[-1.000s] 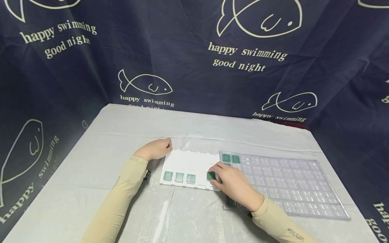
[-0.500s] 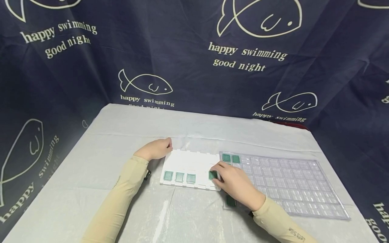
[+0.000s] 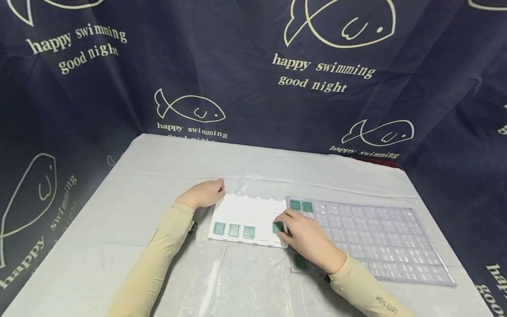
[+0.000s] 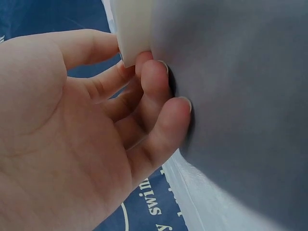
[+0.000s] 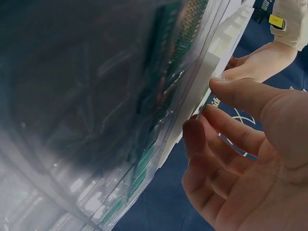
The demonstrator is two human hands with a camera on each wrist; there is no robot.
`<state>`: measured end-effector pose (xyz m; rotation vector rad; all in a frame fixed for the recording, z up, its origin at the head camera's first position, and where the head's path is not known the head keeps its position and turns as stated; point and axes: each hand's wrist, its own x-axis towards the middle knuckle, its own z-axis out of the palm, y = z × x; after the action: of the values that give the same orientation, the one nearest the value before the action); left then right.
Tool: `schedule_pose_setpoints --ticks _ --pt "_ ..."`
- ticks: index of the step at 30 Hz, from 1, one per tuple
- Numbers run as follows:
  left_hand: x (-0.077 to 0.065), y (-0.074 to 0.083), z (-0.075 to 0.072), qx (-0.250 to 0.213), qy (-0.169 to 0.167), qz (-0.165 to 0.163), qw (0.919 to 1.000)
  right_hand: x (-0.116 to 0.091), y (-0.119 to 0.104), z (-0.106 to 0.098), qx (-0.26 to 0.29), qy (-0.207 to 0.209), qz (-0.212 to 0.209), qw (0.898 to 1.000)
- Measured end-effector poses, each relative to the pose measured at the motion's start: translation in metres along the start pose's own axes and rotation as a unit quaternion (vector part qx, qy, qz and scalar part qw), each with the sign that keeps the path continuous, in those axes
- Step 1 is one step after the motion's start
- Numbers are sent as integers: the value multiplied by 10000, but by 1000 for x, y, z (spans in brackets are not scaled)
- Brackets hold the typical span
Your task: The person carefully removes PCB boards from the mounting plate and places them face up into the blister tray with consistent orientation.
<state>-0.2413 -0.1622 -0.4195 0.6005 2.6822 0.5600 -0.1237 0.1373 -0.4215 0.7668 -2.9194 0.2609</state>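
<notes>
A white board (image 3: 253, 209) with notched edges lies on the table. Along its front edge, several small green circuit boards, such as one at the left (image 3: 219, 228), sit in a row. My left hand (image 3: 203, 193) holds the white board's far left corner, its fingers curled at the edge in the left wrist view. At the board's right end, my right hand (image 3: 306, 233) pinches another green circuit board (image 3: 277, 227) between thumb and fingers, close over the white surface. The right wrist view shows this board edge-on at the fingertips (image 5: 195, 124).
A clear plastic tray (image 3: 372, 240) with many square compartments lies directly right of the white board. Green circuit boards (image 3: 307, 206) occupy some of its left compartments, and a darker one (image 3: 301, 261) sits near its front left corner. A dark blue curtain (image 3: 253, 88) stands behind the table.
My right hand has shifted slightly right with the green circuit board over the white board. The left hand stays at the same corner.
</notes>
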Motion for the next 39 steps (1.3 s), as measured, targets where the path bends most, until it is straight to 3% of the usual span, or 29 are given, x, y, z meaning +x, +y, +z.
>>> schedule_pose_setpoints --ticks 39 --pt "0 5 2 142 -30 -119 9998 -1 0 1 328 10 273 9991"
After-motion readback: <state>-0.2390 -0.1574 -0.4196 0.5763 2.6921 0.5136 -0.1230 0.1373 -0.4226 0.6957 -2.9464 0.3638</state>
